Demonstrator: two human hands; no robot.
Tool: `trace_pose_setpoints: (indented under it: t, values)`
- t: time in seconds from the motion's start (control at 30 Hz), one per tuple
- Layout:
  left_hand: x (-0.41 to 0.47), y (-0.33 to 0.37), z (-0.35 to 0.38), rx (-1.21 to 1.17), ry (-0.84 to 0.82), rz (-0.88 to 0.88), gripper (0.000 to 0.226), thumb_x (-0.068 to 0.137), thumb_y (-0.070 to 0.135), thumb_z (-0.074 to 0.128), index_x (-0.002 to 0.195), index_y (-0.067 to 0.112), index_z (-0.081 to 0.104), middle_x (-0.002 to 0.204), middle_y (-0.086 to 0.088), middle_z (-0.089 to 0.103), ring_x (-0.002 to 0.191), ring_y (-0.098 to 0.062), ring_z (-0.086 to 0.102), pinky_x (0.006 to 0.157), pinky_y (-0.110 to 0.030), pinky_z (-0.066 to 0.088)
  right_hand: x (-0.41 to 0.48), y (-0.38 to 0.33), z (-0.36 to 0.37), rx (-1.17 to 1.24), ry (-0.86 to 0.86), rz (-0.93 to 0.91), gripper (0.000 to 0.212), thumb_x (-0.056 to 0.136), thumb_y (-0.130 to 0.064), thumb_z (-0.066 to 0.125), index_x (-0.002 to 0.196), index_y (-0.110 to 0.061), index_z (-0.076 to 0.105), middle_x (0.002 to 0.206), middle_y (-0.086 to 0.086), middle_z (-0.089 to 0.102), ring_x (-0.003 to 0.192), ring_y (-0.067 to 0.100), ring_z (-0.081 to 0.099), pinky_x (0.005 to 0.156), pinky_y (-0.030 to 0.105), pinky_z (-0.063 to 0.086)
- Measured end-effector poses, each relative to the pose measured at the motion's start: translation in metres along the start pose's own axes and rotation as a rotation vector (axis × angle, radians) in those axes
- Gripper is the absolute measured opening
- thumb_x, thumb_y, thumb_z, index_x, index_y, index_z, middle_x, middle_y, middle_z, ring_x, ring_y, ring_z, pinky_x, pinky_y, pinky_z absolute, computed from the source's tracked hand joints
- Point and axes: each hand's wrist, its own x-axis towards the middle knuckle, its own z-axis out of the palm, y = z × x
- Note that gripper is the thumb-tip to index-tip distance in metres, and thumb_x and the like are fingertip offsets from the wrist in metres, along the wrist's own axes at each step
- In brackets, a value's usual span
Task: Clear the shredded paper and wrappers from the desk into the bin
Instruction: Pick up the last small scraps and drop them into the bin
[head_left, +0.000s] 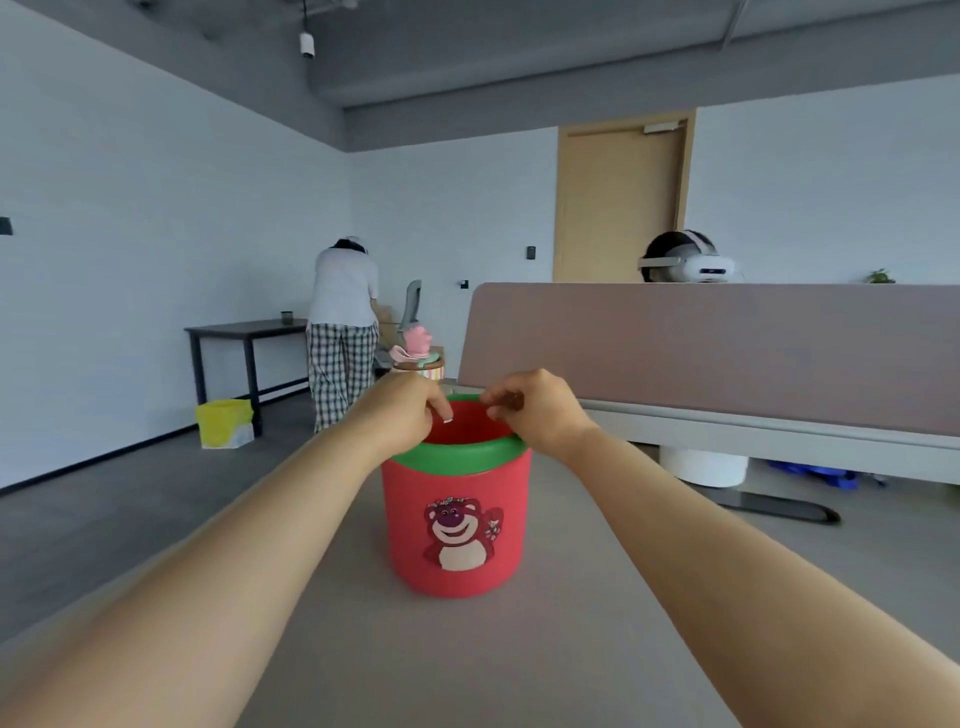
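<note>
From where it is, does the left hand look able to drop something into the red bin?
Probably yes: the left hand is already at the green rim of the red bin, whose mouth is open, with nothing covering it.

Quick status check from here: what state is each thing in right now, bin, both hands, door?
Red bin: upright on the desk, open top, no lid.
Left hand: curled over the bin's green rim.
Right hand: fingers pinched above the rim; contents unclear.
Door: closed.
</note>
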Motion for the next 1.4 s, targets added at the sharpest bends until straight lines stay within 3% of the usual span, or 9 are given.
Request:
trace_pose_setpoints:
  t: [0.1,0.23,0.33,0.43,0.57,0.7,0.93,1.3,1.4]
  values:
    - [-0.002,0.003,0.007,-0.034,0.037,0.012,0.013,0.084,0.013,0.059,0.090,0.017,0.070,0.099,-0.002,0.070,0.090,-0.017,0.064,0.082,-0.030,0.052,0.000,0.004,0.001,-0.001,0.033,0.030,0.011,0.082,-0.016,0.062,0.080,-0.013,0.072,0.087,0.005,0.075,0.077,0.015,0.062,0.083,0.029,0.051]
    - [-0.005,0.009,0.007,0.001,0.095,-0.008,0.016,0.080,0.028,0.067,0.068,0.022,0.058,0.075,0.001,0.063,0.077,-0.019,0.062,0.069,-0.030,0.047,-0.006,0.005,0.000,-0.022,-0.001,0.037,0.021,0.084,-0.008,0.054,0.090,-0.019,0.072,0.093,0.000,0.074,0.092,0.017,0.064,0.092,0.038,0.050]
    - [-0.003,0.013,0.004,-0.015,0.048,-0.007,0.008,0.079,0.012,0.066,0.079,0.019,0.064,0.083,0.001,0.065,0.083,-0.018,0.063,0.073,-0.028,0.048,-0.014,0.007,-0.008,0.044,0.104,0.056,0.016,0.079,-0.008,0.059,0.088,-0.016,0.071,0.092,0.004,0.073,0.090,0.019,0.064,0.091,0.037,0.051]
    - [0.000,0.013,0.001,-0.074,0.021,-0.032,0.024,0.078,-0.003,0.061,0.091,0.015,0.069,0.099,-0.002,0.071,0.082,-0.011,0.061,0.077,-0.024,0.048,-0.023,0.011,-0.017,0.054,0.123,0.035,0.014,0.082,-0.011,0.059,0.089,-0.013,0.070,0.097,0.005,0.072,0.094,0.021,0.063,0.091,0.035,0.050]
    - [0.000,0.013,-0.003,-0.005,0.005,-0.086,0.009,0.076,0.016,0.073,0.085,0.016,0.073,0.100,-0.002,0.072,0.091,-0.017,0.063,0.077,-0.025,0.046,-0.035,0.016,-0.025,0.076,0.108,0.018,0.016,0.084,-0.010,0.057,0.094,-0.010,0.069,0.102,0.006,0.071,0.100,0.022,0.062,0.093,0.029,0.047]
    - [-0.006,0.026,-0.004,0.046,0.055,-0.111,0.019,0.080,0.036,0.067,0.082,0.018,0.072,0.094,-0.002,0.070,0.086,-0.021,0.061,0.069,-0.027,0.041,-0.043,0.017,-0.031,0.093,0.085,0.012,0.019,0.086,-0.007,0.054,0.099,-0.008,0.068,0.107,0.007,0.070,0.095,0.016,0.058,0.083,0.017,0.039]
    - [-0.027,0.097,0.029,-0.182,0.234,0.200,0.008,0.082,0.023,0.059,0.085,0.016,0.063,0.091,0.002,0.067,0.083,-0.020,0.065,0.074,-0.034,0.052,-0.089,0.050,-0.059,0.069,0.138,0.082,0.017,0.086,-0.011,0.056,0.099,-0.008,0.067,0.100,0.005,0.068,0.083,0.012,0.055,0.073,0.010,0.035]
    - [-0.099,0.214,0.178,-0.147,-0.516,0.557,0.039,0.086,0.038,0.057,0.121,0.019,0.055,0.122,0.000,0.053,0.109,-0.019,0.055,0.096,-0.035,0.045,-0.280,0.177,-0.144,-0.253,-0.122,0.558,0.015,0.082,-0.012,0.060,0.087,-0.023,0.069,0.087,-0.003,0.062,0.074,0.013,0.054,0.072,0.021,0.042]
    - [-0.100,0.227,0.189,-0.086,-0.607,0.562,0.036,0.084,0.038,0.060,0.114,0.019,0.058,0.115,-0.001,0.053,0.106,-0.020,0.055,0.096,-0.036,0.045,-0.306,0.185,-0.159,-0.200,-0.180,0.587,0.019,0.077,-0.010,0.065,0.076,-0.028,0.068,0.083,-0.005,0.064,0.071,0.010,0.055,0.066,0.014,0.043]
